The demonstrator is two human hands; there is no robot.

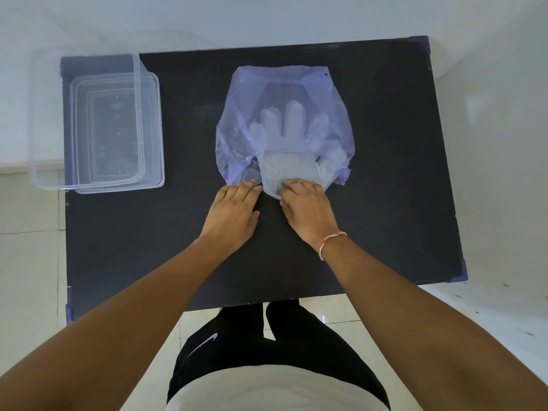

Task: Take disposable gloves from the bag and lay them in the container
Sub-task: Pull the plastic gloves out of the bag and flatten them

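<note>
A translucent blue plastic bag (296,84) lies flat in the middle of the black table (385,173), its mouth toward me. Clear disposable gloves (284,123) show through it, fingers pointing away; their cuffs (287,170) stick out of the mouth. My left hand (234,209) presses flat on the bag's near left edge. My right hand (305,206) pinches the glove cuff at the bag's mouth. The clear rectangular container (44,129) stands at the table's far left corner, nothing visible inside.
A clear lid (154,129) lies under or beside the container at its right side. The table's near edge is just in front of my legs. Pale tiled floor surrounds the table.
</note>
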